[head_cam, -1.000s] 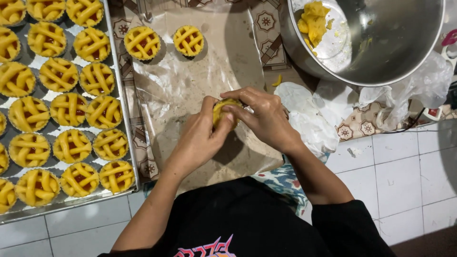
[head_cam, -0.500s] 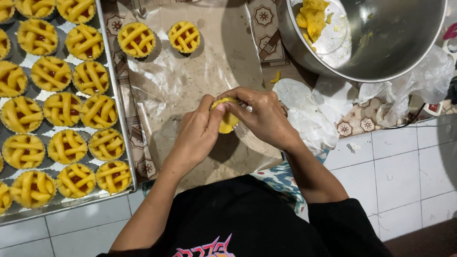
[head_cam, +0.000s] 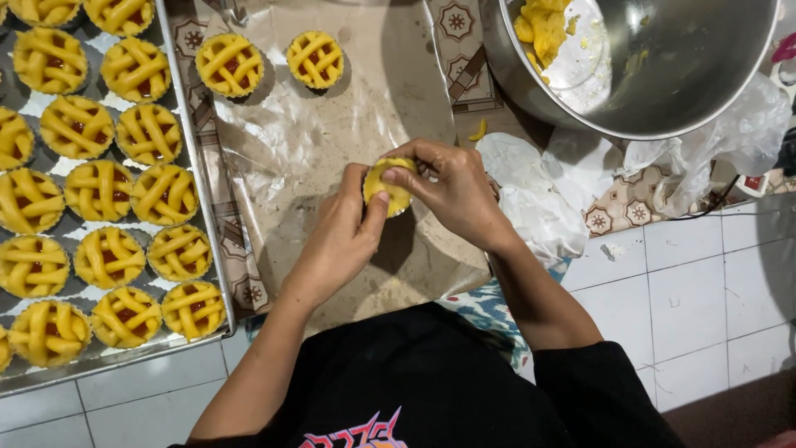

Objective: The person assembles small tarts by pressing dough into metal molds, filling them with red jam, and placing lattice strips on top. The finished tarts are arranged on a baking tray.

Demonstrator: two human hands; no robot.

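My left hand (head_cam: 336,241) and my right hand (head_cam: 452,191) together hold a small yellow dough tart shell (head_cam: 390,184) above a sheet of clear plastic (head_cam: 332,141). My left thumb presses on the dough's face and my right fingers curl over its top edge. Two finished lattice tarts (head_cam: 230,64) with red filling sit on the plastic farther away. More yellow dough (head_cam: 543,29) lies inside a large metal bowl (head_cam: 663,75) at the upper right.
A metal baking tray (head_cam: 195,191) on the left holds several lattice-topped tarts (head_cam: 108,182). Crumpled white plastic bags (head_cam: 539,191) lie by the bowl. A patterned cloth covers part of the white tiled floor (head_cam: 705,282).
Both hands have turned the dough shell so its yellow face shows more between the thumbs; my left thumb now rests on it. The view has drifted slightly.
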